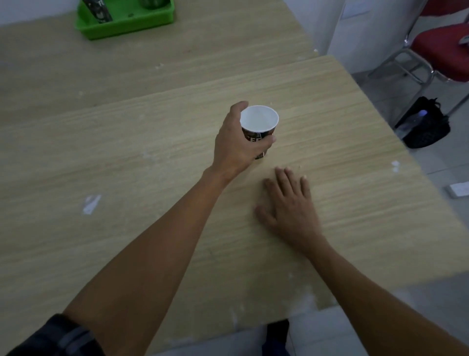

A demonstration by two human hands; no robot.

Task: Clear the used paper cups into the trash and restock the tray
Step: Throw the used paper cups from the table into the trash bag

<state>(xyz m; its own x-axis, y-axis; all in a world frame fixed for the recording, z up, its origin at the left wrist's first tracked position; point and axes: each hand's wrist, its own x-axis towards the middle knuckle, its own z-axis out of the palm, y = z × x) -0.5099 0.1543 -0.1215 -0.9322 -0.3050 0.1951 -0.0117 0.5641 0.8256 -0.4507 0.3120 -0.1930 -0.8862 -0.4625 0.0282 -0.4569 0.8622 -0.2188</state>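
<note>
A paper cup (258, 119), dark printed outside and white inside, stands upright near the middle of the wooden table (127, 157). My left hand (236, 144) grips it round its side, fingers and thumb curled about the wall. My right hand (289, 205) rests flat on the tabletop just below and right of the cup, fingers straight, holding nothing. A green tray (127, 22) sits at the far left of the table with a dark printed stack of cups (99, 10) leaning in it and another dark item (152, 3) cut off by the frame's top.
The table's right edge runs diagonally past my right hand. Beyond it on the floor are a black bag (423, 127) with a bottle and a red chair (441, 53) with metal legs. White specks dot the tabletop.
</note>
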